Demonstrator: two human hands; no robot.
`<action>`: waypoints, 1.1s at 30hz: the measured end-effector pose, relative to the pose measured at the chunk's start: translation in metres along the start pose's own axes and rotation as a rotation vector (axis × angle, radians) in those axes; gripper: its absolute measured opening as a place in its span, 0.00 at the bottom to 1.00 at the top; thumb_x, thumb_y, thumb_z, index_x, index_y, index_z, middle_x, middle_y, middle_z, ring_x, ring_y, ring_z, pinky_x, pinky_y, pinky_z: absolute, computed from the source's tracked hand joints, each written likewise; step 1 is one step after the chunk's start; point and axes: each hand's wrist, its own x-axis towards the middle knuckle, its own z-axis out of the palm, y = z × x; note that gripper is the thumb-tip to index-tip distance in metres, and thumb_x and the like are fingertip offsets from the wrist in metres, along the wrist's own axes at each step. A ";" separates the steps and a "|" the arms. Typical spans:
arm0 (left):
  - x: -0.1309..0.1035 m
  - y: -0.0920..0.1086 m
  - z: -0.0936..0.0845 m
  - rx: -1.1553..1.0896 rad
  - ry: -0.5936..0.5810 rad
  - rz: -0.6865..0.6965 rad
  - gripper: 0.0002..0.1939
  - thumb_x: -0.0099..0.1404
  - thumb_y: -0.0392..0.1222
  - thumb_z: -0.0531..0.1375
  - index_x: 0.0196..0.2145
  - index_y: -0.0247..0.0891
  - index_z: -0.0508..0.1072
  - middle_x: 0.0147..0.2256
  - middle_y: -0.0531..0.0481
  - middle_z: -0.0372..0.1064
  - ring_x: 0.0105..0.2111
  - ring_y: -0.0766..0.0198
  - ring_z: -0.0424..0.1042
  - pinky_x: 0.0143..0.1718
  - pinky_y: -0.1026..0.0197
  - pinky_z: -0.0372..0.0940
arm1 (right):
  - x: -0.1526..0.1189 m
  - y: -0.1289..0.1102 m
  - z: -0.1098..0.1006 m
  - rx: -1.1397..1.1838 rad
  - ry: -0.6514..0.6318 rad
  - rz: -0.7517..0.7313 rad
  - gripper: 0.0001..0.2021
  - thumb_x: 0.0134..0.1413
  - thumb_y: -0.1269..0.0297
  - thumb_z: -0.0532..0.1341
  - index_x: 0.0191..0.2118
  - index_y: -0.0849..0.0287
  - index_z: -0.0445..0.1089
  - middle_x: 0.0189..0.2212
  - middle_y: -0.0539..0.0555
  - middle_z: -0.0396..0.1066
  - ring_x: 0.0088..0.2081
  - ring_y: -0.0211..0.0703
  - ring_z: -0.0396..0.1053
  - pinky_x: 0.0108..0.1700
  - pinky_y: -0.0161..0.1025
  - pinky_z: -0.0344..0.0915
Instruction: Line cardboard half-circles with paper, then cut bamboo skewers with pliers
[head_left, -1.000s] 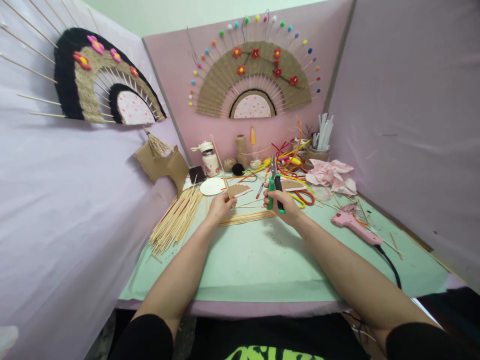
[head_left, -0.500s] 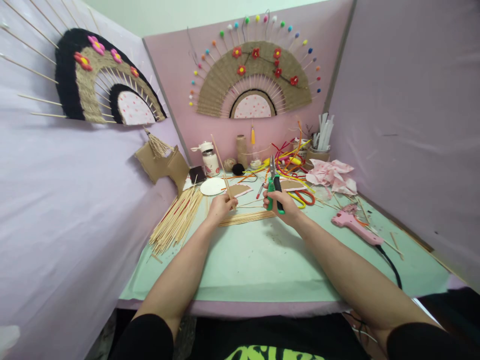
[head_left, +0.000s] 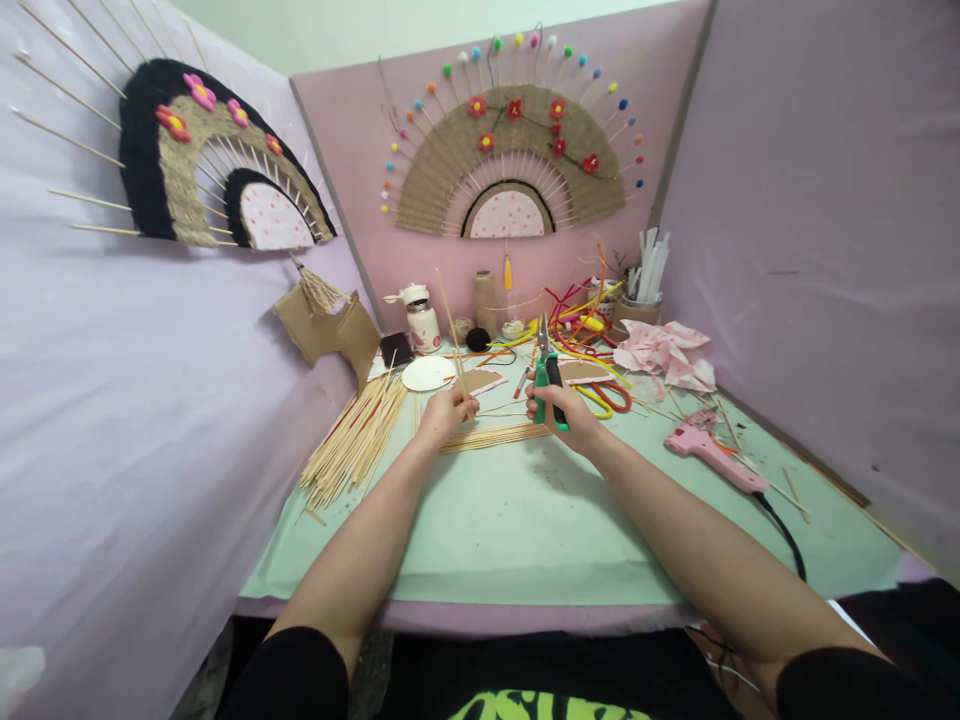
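My left hand [head_left: 447, 413] pinches a thin wooden stick [head_left: 451, 325] that rises tilted up and away from the table. My right hand [head_left: 561, 408] grips green-handled pliers [head_left: 547, 370], jaws pointing up and closed. The two hands are a short gap apart above a flat row of trimmed sticks [head_left: 495, 436] lying on the green mat [head_left: 525, 520]. A big loose pile of sticks [head_left: 356, 440] lies to the left of my left hand.
A pink glue gun [head_left: 709, 455] with a black cord lies at the right. Red-handled scissors [head_left: 611, 393], coloured pipe cleaners [head_left: 581, 320], a white jar [head_left: 422, 322], twine spool, pink paper [head_left: 664, 352] and cardboard pieces crowd the back. Woven fans hang on the pink walls.
The stick in my left hand has tipped more upright and lifted slightly. My right hand with the pliers has barely moved.
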 end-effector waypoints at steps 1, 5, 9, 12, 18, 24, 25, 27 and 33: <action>-0.001 0.001 0.000 0.010 -0.002 0.001 0.09 0.52 0.44 0.60 0.25 0.35 0.77 0.22 0.50 0.70 0.26 0.63 0.68 0.29 0.63 0.61 | 0.000 0.000 0.000 -0.003 -0.001 0.000 0.20 0.37 0.64 0.65 0.40 0.54 0.62 0.27 0.46 0.62 0.26 0.34 0.58 0.29 0.36 0.57; -0.001 0.003 0.000 0.031 -0.017 -0.001 0.12 0.53 0.46 0.59 0.25 0.34 0.77 0.22 0.49 0.71 0.26 0.64 0.67 0.29 0.63 0.60 | 0.001 0.002 -0.002 -0.027 -0.014 -0.015 0.20 0.37 0.64 0.65 0.40 0.55 0.61 0.27 0.46 0.62 0.26 0.35 0.59 0.29 0.36 0.57; 0.000 0.000 0.003 -0.086 -0.040 -0.056 0.13 0.51 0.47 0.62 0.28 0.33 0.78 0.24 0.49 0.72 0.28 0.62 0.69 0.30 0.63 0.63 | 0.003 0.004 -0.002 -0.037 -0.021 -0.020 0.20 0.37 0.64 0.65 0.40 0.55 0.61 0.28 0.46 0.62 0.26 0.35 0.59 0.29 0.37 0.57; 0.001 -0.002 0.005 -0.156 -0.050 -0.065 0.14 0.50 0.47 0.63 0.29 0.33 0.78 0.25 0.48 0.73 0.30 0.61 0.71 0.32 0.62 0.65 | 0.003 0.005 -0.002 -0.041 -0.026 -0.025 0.19 0.37 0.64 0.65 0.40 0.55 0.62 0.28 0.47 0.63 0.26 0.35 0.59 0.30 0.37 0.57; -0.002 0.001 0.006 -0.189 -0.073 -0.030 0.15 0.52 0.49 0.62 0.30 0.33 0.78 0.30 0.45 0.76 0.34 0.60 0.72 0.37 0.60 0.66 | 0.002 0.008 -0.004 -0.072 -0.064 -0.034 0.19 0.41 0.63 0.63 0.42 0.55 0.62 0.30 0.47 0.63 0.27 0.35 0.59 0.31 0.37 0.58; -0.004 0.005 0.007 -0.362 -0.091 -0.065 0.14 0.50 0.46 0.65 0.31 0.32 0.76 0.32 0.43 0.76 0.35 0.58 0.74 0.42 0.54 0.67 | -0.001 0.007 -0.005 -0.213 -0.157 -0.013 0.17 0.43 0.64 0.61 0.42 0.55 0.62 0.30 0.48 0.64 0.28 0.37 0.61 0.32 0.37 0.59; -0.004 0.006 0.007 -0.387 -0.093 -0.074 0.14 0.50 0.45 0.65 0.31 0.32 0.75 0.32 0.43 0.76 0.35 0.58 0.74 0.42 0.54 0.67 | -0.002 0.007 -0.005 -0.224 -0.178 0.008 0.17 0.43 0.64 0.61 0.42 0.56 0.63 0.30 0.48 0.64 0.28 0.37 0.61 0.32 0.37 0.59; -0.005 0.008 0.006 -0.390 -0.102 -0.078 0.14 0.50 0.44 0.65 0.32 0.32 0.75 0.31 0.44 0.76 0.35 0.57 0.74 0.42 0.54 0.67 | -0.003 0.007 -0.004 -0.241 -0.225 0.068 0.17 0.42 0.64 0.62 0.42 0.56 0.63 0.29 0.49 0.65 0.27 0.37 0.61 0.31 0.37 0.59; -0.007 0.012 0.003 -0.212 -0.128 0.011 0.12 0.54 0.44 0.61 0.30 0.32 0.77 0.32 0.44 0.76 0.33 0.59 0.73 0.38 0.57 0.66 | -0.009 0.009 0.000 -0.312 -0.366 0.185 0.17 0.44 0.65 0.61 0.43 0.58 0.64 0.27 0.49 0.65 0.27 0.37 0.61 0.30 0.37 0.58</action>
